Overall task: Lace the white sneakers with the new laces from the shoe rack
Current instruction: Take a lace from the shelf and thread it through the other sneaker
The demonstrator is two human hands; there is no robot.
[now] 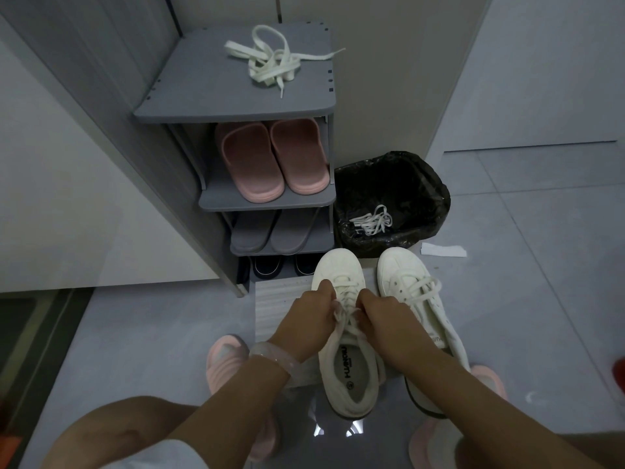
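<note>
Two white sneakers stand side by side on the floor. On the left sneaker (341, 275) my left hand (313, 314) and my right hand (380, 314) each pinch a strand of its white lace (345, 299) over the eyelets. The right sneaker (411, 282) has a lace (419, 286) threaded loosely across it. A bundle of cream flat laces (274, 62) lies on top of the grey shoe rack (189, 82).
Pink slippers (270, 160) and grey slippers (270, 231) fill the rack's shelves. A black-lined bin (419, 184) beside the rack holds a tangle of white laces (372, 221). A ribbed mat (274, 306) lies under the sneakers. My feet wear pink slippers (225, 360).
</note>
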